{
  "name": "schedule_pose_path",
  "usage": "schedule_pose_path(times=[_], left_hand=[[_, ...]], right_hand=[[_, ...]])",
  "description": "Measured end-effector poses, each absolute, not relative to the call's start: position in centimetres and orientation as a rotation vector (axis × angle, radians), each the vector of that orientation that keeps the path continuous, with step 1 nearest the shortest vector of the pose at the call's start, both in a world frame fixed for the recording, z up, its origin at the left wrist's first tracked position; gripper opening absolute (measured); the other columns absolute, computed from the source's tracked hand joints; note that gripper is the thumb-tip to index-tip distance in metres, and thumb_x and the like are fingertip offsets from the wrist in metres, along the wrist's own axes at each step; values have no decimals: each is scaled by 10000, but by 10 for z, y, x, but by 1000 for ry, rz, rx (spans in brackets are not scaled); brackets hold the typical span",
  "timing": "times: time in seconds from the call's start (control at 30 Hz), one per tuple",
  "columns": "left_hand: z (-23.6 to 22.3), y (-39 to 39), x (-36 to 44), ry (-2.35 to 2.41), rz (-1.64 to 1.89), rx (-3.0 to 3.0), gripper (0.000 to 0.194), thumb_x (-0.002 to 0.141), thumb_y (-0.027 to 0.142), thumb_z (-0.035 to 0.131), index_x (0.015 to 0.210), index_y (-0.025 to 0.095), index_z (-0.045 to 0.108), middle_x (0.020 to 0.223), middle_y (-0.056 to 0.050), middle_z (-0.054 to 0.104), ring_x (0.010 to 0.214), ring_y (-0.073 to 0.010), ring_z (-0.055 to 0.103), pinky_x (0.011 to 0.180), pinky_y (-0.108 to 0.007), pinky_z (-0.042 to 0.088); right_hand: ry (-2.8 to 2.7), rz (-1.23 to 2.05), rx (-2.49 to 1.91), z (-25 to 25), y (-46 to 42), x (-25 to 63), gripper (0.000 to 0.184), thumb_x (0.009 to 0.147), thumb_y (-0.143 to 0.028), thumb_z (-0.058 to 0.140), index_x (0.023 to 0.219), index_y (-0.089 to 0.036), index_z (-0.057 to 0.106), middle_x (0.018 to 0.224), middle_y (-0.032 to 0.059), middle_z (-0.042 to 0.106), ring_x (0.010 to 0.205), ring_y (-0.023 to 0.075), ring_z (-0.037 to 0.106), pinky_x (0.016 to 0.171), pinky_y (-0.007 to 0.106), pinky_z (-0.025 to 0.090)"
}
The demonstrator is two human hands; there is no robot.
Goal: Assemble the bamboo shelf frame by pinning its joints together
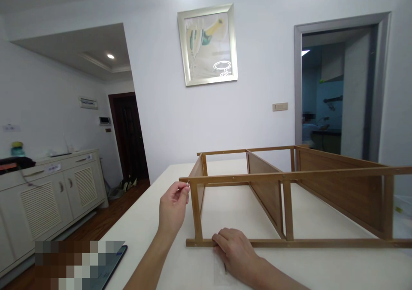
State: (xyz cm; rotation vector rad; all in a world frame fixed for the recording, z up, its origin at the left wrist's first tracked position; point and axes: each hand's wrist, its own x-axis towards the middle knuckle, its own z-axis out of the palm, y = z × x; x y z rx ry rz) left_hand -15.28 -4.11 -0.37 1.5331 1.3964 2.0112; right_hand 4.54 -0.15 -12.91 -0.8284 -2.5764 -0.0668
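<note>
A brown wooden shelf unit (283, 176) lies on its side on the white table (144, 221), its slatted frame and panels facing me. My left hand (174, 202) is closed in a pinch at the left end of the upper rail. A small shiny metal piece (188, 182) shows between its fingertips, too small to name. My right hand (236, 249) is curled over the lower rail (267, 243) near its left end. Beneath that hand lies a clear plastic bag (222, 277) with a thin dark piece by it, partly covered by the palm.
At the table's lower left lies a dark-edged tablet or phone (112, 266), partly blurred out. A white cabinet (54, 195) stands along the left wall. Behind the table, a framed picture (209, 45) hangs on the wall. A person (310, 131) shows through the right doorway.
</note>
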Motion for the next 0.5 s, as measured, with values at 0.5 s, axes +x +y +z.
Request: schedule_pose_path(times=[0.5], left_hand=[[-4, -54, -146, 1330, 1951, 1431, 218, 729, 380, 716, 771, 173, 660, 629, -31, 683, 651, -198, 693, 669, -309, 557]], right_hand=[[-2562, -144, -783, -125, -3, 46, 109, 889, -175, 525, 966, -218, 589, 876, 19, 639, 807, 162, 554, 693, 279, 344]])
